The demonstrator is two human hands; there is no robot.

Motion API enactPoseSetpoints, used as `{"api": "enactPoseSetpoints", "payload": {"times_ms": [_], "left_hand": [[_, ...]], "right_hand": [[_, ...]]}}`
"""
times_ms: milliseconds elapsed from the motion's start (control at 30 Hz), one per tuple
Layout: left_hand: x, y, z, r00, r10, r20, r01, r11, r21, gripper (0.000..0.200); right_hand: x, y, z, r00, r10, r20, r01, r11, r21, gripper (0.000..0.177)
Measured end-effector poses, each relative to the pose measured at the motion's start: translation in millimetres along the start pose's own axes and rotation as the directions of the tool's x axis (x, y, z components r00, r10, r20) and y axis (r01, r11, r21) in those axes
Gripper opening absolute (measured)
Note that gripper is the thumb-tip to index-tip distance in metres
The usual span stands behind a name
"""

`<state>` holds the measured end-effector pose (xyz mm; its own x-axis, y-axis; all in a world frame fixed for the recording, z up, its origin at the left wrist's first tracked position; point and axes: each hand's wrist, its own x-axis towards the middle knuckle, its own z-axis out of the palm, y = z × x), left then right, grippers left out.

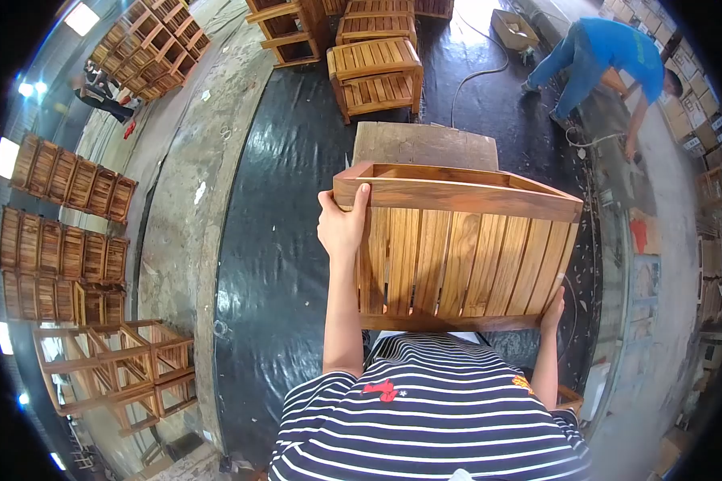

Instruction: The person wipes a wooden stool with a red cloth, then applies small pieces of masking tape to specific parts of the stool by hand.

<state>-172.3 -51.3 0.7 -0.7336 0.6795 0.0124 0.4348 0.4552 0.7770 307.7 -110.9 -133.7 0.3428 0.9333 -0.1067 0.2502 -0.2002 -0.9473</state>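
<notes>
A slatted wooden stool (pixel 465 256) is held up tilted in front of my chest, its slatted face turned toward me. My left hand (pixel 342 224) grips its upper left corner, with the thumb over the front of the rail. Low on the right side, my right hand (pixel 552 309) is closed around the edge; most of its fingers are hidden behind the wood. Just beyond the stool stands a worn board-topped block or table (pixel 425 144), partly covered by it.
Finished slatted stools (pixel 375 68) stand ahead on the black floor sheet (pixel 285 176). Stacked wooden frames (pixel 124 365) line the left. At the upper right a person in a blue shirt (pixel 618 52) bends down near a hose (pixel 477 76) and an open carton (pixel 515 30).
</notes>
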Motion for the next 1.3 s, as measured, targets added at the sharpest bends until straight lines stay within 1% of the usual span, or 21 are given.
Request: {"api": "enactPoseSetpoints", "payload": {"times_ms": [33, 133, 200, 267, 333, 367, 433, 500, 533, 600, 633, 667, 700, 767, 833, 900, 933, 1000, 1167, 1233, 1300], "left_hand": [[-0.7, -2.4, 3.0, 1.0, 0.014, -0.001, -0.014, 1.0, 0.004, 0.056], [7.9, -11.8, 3.5, 0.997, -0.061, 0.042, 0.067, 0.982, -0.177, 0.049], [5.0, -4.4, 3.2, 0.998, -0.019, -0.053, 0.005, 0.965, -0.263, 0.042], [6.1, -7.0, -0.1, 0.996, 0.034, -0.078, -0.053, 0.962, -0.268, 0.04], [9.2, -9.5, 2.6, 0.998, 0.016, -0.064, -0.035, 0.952, -0.305, 0.039], [7.3, -6.3, 2.4, 0.998, -0.023, -0.05, 0.003, 0.934, -0.358, 0.04], [13.7, -23.8, 4.6, 0.996, 0.08, -0.028, -0.085, 0.967, -0.241, 0.049], [13.7, -22.5, 2.6, 0.992, 0.126, 0.026, -0.111, 0.94, -0.321, 0.058], [8.0, -18.5, -1.7, 0.99, 0.112, 0.089, -0.072, 0.927, -0.367, 0.063], [-0.1, -10.1, -9.1, 0.986, 0.105, 0.127, -0.063, 0.953, -0.298, 0.064], [-3.6, -8.2, -12.7, 0.985, 0.091, 0.148, -0.047, 0.96, -0.275, 0.064], [-5.4, -12.7, -12.1, 0.975, 0.196, 0.104, -0.154, 0.935, -0.318, 0.066], [-5.4, -19.2, -9.2, 0.954, 0.296, 0.056, -0.259, 0.9, -0.35, 0.068], [-2.3, -26.1, -1.8, 0.938, 0.345, 0.017, -0.28, 0.788, -0.548, 0.076], [-4.9, -27.8, -1.3, 0.971, 0.136, 0.199, 0.034, 0.74, -0.671, 0.086], [-7.0, -23.3, -4.7, 0.968, 0.119, 0.219, 0.086, 0.666, -0.741, 0.092], [-7.5, -26.4, -3.1, 0.968, 0.14, 0.206, 0.066, 0.651, -0.756, 0.094], [-8.6, -27.8, -1.1, 0.971, 0.157, 0.178, 0.033, 0.651, -0.758, 0.095], [-12.5, -24.8, -6.0, 0.967, 0.144, 0.211, 0.072, 0.64, -0.765, 0.097], [-13.8, -23.0, -9.7, 0.97, 0.186, 0.158, -0.022, 0.714, -0.699, 0.098], [-14.4, -22.6, -10.5, 0.97, 0.155, 0.187, 0.017, 0.727, -0.687, 0.094]], "right_hand": [[-0.2, 0.3, 0.5, 1.0, 0.003, -0.004, -0.003, 1.0, -0.002, 0.059], [-2.7, -10.7, 5.4, 0.965, -0.224, -0.134, 0.198, 0.962, -0.187, 0.046], [4.9, -19.0, 5.7, 0.955, -0.212, -0.208, 0.169, 0.964, -0.207, 0.039], [11.7, -56.6, 22.6, 0.915, -0.251, -0.317, 0.26, 0.965, -0.015, 0.035], [28.9, -83.7, 32.3, 0.898, -0.231, -0.374, 0.255, 0.967, 0.015, 0.031], [40.7, -94.0, 33.0, 0.87, -0.333, -0.362, 0.31, 0.943, -0.123, 0.031], [76.0, -100.0, 44.2, 0.832, -0.403, -0.381, 0.358, 0.915, -0.186, 0.034], [95.7, -117.5, 53.2, 0.818, -0.481, -0.316, 0.355, 0.854, -0.381, 0.041], [100.5, -120.0, 52.6, 0.819, -0.488, -0.3, 0.368, 0.85, -0.378, 0.041], [115.9, -129.6, 65.5, 0.874, -0.454, -0.175, 0.354, 0.84, -0.411, 0.048], [109.1, -154.6, 64.1, 0.929, -0.37, -0.031, 0.339, 0.881, -0.331, 0.053], [85.6, -187.8, 67.3, 0.956, -0.293, -0.006, 0.283, 0.929, -0.239, 0.056], [91.8, -174.3, 69.1, 0.974, -0.215, -0.068, 0.193, 0.951, -0.24, 0.059], [84.1, -185.4, 70.6, 0.993, -0.092, -0.077, 0.07, 0.965, -0.253, 0.069], [98.1, -172.8, 62.3, 0.992, -0.105, -0.07, 0.077, 0.944, -0.32, 0.072], [124.4, -143.8, 48.4, 0.985, -0.16, -0.065, 0.138, 0.957, -0.254, 0.072], [125.3, -143.8, 47.6, 0.984, -0.176, -0.038, 0.158, 0.947, -0.281, 0.072], [123.3, -145.8, 42.8, 0.995, -0.096, -0.03, 0.093, 0.991, -0.099, 0.071], [131.7, -139.7, 27.3, 0.992, -0.114, -0.062, 0.104, 0.983, -0.15, 0.068], [122.9, -146.3, 31.3, 0.981, -0.136, -0.139, 0.118, 0.984, -0.131, 0.066], [127.4, -142.6, 26.1, 0.983, -0.143, -0.119, 0.135, 0.988, -0.071, 0.059]]}}
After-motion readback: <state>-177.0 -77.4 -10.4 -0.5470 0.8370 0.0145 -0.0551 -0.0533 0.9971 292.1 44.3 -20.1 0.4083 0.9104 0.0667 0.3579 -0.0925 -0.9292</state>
